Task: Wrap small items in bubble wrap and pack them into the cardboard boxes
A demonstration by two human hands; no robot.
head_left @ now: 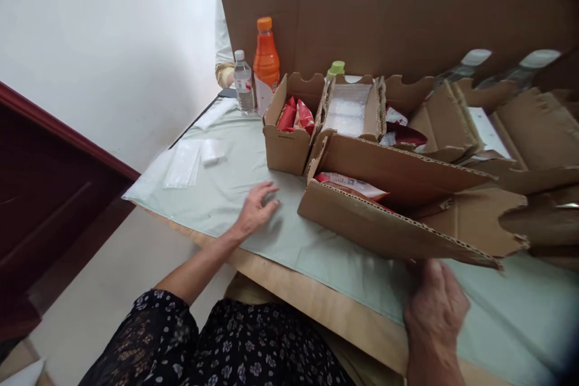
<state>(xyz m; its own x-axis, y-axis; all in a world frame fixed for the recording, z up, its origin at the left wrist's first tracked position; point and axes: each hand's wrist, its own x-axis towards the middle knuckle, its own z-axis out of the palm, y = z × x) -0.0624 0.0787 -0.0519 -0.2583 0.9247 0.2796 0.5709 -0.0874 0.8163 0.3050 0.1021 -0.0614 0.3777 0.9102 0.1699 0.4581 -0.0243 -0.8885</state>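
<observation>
My left hand [257,211] is open above the pale green cloth [235,187], its fingers apart and nothing in them. To its right, a long cardboard box [384,229] with an open top stands at an angle in front of a row of similar boxes. Inside it lies a red and white packet [350,184]. My right hand [436,301] is at the lower front edge of this box, near its right end. The box hides most of its fingers, so I cannot tell how firmly it grips, if at all.
Behind are a cardboard box [289,148] with red packets, another holding bubble wrap [347,110], an orange bottle [266,66] and a water bottle [244,87]. Clear plastic sleeves [183,163] lie at the left. A tall cardboard panel [384,12] closes the back. Another person's hand [225,75] shows beside it.
</observation>
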